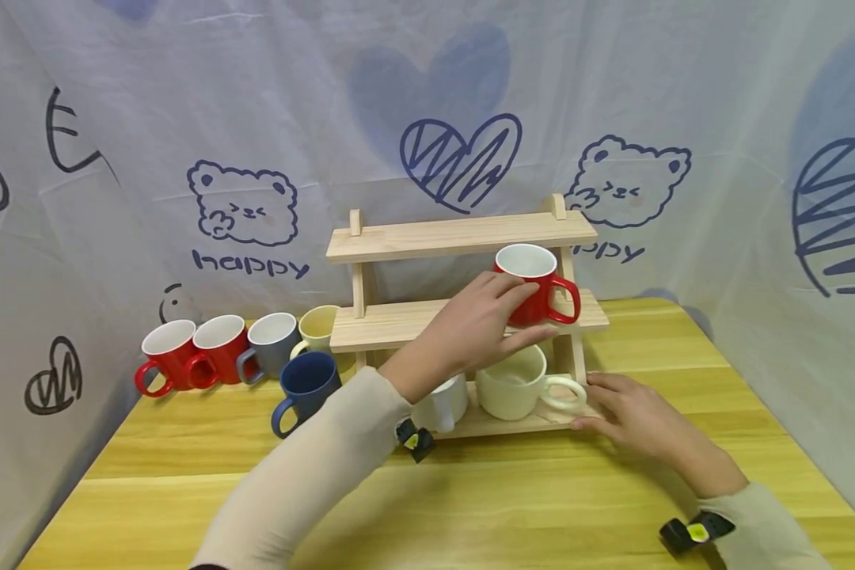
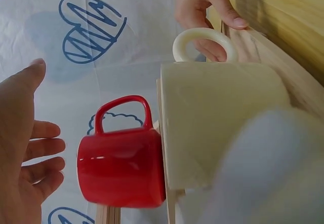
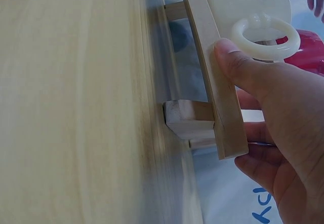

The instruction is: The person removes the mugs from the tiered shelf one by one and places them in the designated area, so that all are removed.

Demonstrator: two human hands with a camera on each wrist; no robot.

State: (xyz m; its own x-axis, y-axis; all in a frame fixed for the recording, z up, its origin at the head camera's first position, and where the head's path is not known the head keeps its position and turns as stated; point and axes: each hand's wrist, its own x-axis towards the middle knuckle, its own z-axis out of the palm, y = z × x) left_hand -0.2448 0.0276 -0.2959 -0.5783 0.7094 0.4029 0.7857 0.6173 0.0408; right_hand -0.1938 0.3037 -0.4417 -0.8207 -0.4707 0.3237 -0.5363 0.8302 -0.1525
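Observation:
A three-tier wooden shelf (image 1: 463, 233) stands on the table. On its middle tier, at the right end, sits a red mug (image 1: 541, 301) with a white inside, handle to the right. My left hand (image 1: 473, 324) is in front of this mug; the left wrist view shows the fingers (image 2: 44, 148) loosely extended and apart from it. A cream mug (image 1: 509, 385) with a ring handle and a white mug (image 1: 453, 400) occupy the bottom tier. At that tier's right end, my right hand (image 1: 637, 416) grips the board (image 3: 223, 97), thumb on one side and fingers on the other.
Left of the shelf stand two red mugs (image 1: 172, 352) (image 1: 222, 348), a grey mug (image 1: 274, 344), a pale yellow mug (image 1: 319, 326) and a dark blue mug (image 1: 309, 384). A printed curtain (image 1: 313, 103) hangs behind and beside the wooden table (image 1: 513, 507).

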